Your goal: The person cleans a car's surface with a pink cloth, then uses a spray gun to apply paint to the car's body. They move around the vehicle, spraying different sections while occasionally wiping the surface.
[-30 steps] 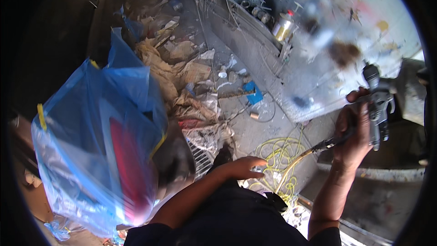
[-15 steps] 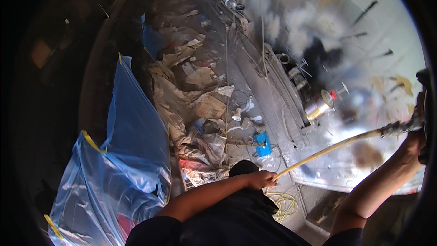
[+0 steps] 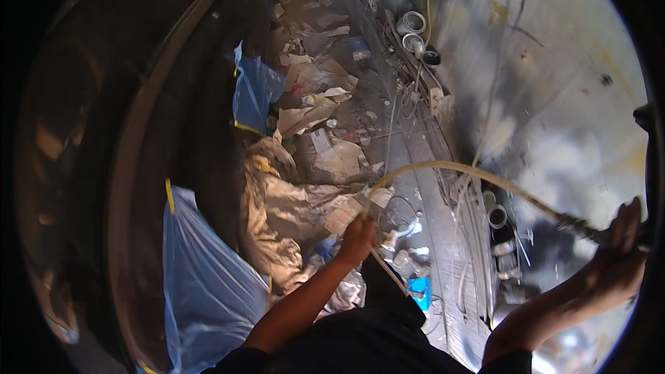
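Observation:
A yellowish hose (image 3: 443,165) bends in a high arc between my two hands. Closed around it, my left hand (image 3: 358,239) is out in front of me, above the littered floor. Beyond that fist a length of the hose runs down past my dark clothing. At the far right my right hand (image 3: 616,263) is curled at the hose's other end, beside a dark metal-looking fitting (image 3: 578,227). A dark tool there is mostly cut off by the picture's rim, so its kind is unclear.
Blue plastic film (image 3: 208,284) with yellow tape hangs at the left from a dark, curved body (image 3: 131,145). Crumpled brown paper (image 3: 277,201) and rubbish cover the floor. Cans (image 3: 411,23) and cables line the base of a paint-stained wall (image 3: 554,97). A blue box (image 3: 420,291) lies near me.
My left hand has moved up and forward with the hose, which now arches higher. My right hand sits lower in the picture. The view has shifted, showing more of the floor ahead.

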### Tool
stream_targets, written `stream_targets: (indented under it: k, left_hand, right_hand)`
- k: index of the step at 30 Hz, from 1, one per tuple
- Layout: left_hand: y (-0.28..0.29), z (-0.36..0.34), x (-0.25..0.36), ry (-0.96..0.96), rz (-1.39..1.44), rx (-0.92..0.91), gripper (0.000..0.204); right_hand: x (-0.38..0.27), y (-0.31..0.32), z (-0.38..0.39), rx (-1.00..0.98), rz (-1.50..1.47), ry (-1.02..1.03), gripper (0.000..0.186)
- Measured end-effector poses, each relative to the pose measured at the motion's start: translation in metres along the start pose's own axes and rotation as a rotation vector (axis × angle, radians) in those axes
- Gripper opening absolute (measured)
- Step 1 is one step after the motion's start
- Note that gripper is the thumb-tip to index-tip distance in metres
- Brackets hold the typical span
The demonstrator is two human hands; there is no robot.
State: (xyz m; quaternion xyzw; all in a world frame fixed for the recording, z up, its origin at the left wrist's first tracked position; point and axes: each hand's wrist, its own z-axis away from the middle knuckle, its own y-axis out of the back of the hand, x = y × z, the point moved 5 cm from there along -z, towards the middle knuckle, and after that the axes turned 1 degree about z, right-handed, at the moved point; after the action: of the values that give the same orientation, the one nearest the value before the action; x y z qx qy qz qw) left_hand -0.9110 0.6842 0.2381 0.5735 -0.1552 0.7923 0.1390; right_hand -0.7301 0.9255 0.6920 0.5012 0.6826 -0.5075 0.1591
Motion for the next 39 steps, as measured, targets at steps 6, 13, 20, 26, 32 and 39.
stream_targets:
  k: [6,13,20,26,32,39]
  left_hand:
    - [0.123,-0.146,0.127,-0.337,-0.406,0.34,0.023]
    - [0.212,-0.187,0.268,-0.507,-0.876,0.512,0.007]
    - [0.324,-0.288,0.289,-0.454,-1.005,0.651,0.013]
    - [0.369,-0.455,0.394,-0.589,-0.98,0.622,0.009]
    - [0.409,-0.625,0.513,-0.775,-1.201,0.619,0.008]
    - [0.435,-0.844,0.581,-0.734,-1.318,0.628,0.006]
  right_hand:
    - [0.192,-0.066,0.04,-0.772,0.125,-0.401,0.042]
    - [0.304,-0.199,0.147,-1.168,0.321,-0.68,0.021]
    - [0.444,-0.336,0.228,-1.05,0.244,-0.928,0.03]
    - [0.524,-0.491,0.261,-1.054,0.292,-0.872,0.041]
    - [0.61,-0.632,0.296,-1.057,0.271,-0.908,0.038]
    - [0.789,-0.797,0.354,-1.208,0.243,-1.074,0.029]
